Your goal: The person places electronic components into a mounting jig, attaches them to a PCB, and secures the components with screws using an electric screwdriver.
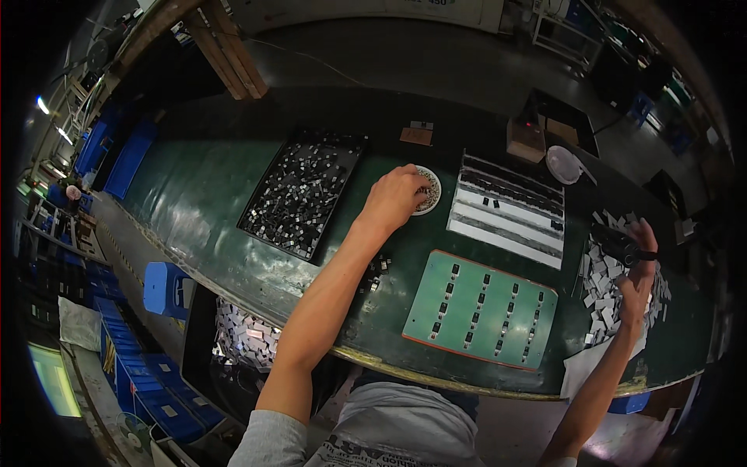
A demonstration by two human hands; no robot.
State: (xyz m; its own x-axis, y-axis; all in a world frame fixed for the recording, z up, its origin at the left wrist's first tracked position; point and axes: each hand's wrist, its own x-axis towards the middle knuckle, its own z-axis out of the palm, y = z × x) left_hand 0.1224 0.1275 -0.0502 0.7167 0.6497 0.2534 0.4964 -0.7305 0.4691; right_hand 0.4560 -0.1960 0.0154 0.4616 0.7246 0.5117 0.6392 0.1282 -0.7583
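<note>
My left hand (395,196) reaches over a round white bowl (437,192) of small light-coloured parts. Its fingers are bent down into the parts, and their tips are hidden. At the right, my right hand (640,272) is wrapped round a black cylindrical tool (617,245), above a heap of white strips (603,292). Nearer me lies a green board (420,311) with an orange edge, carrying four columns of small black-and-silver pieces. Behind it, a white sheet (467,219) bears rows of small black pieces.
A black tray (247,226) of many small black pieces lies left of my left hand; a few loose ones (379,268) are by my forearm. A brown card (416,135), a box with a red light (526,140) and a pale round dish (562,165) stand farther back.
</note>
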